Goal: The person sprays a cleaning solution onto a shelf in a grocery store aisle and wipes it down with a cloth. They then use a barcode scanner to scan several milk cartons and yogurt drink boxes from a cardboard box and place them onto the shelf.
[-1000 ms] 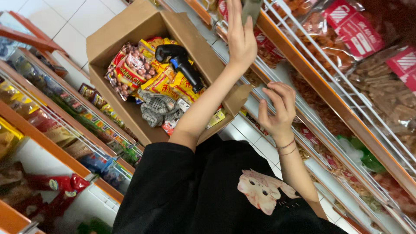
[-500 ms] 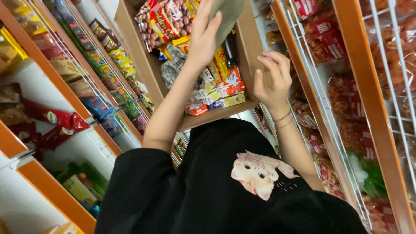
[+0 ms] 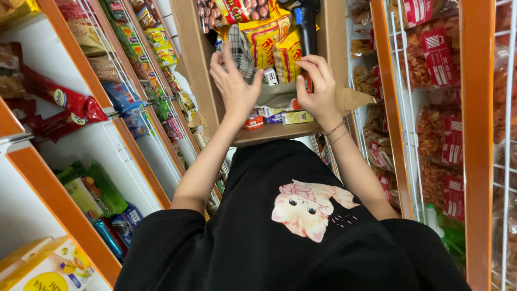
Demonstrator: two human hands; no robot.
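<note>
A cardboard box (image 3: 202, 64) was seen at the far middle of the view, between two rows of shop shelves, and it was filled with snack packets. Both hands were reached into it. The left hand (image 3: 235, 86) was spread open, its fingers laid against a checked grey-and-white cloth (image 3: 242, 51) that stood among the packets; nothing was gripped by it. The right hand (image 3: 319, 89) was held loosely curled at the right of the box, with its fingertips bent down towards the goods; whether anything was pinched there could not be told. Thin bracelets (image 3: 337, 132) were worn on the right wrist.

Between the hands, yellow snack bags (image 3: 274, 46) were stacked upright, and a dark bottle-like thing with a blue cap (image 3: 307, 29) was stood just right of them. Small flat cartons (image 3: 283, 116) were laid along the near edge of the box.

Nearer, a black shirt with a pale cat picture (image 3: 309, 207) was worn by the person. On the left, orange-edged shelves (image 3: 59, 199) with green and blue packets were seen; on the right, white wire racks (image 3: 406, 108) holding red-labelled bags.
</note>
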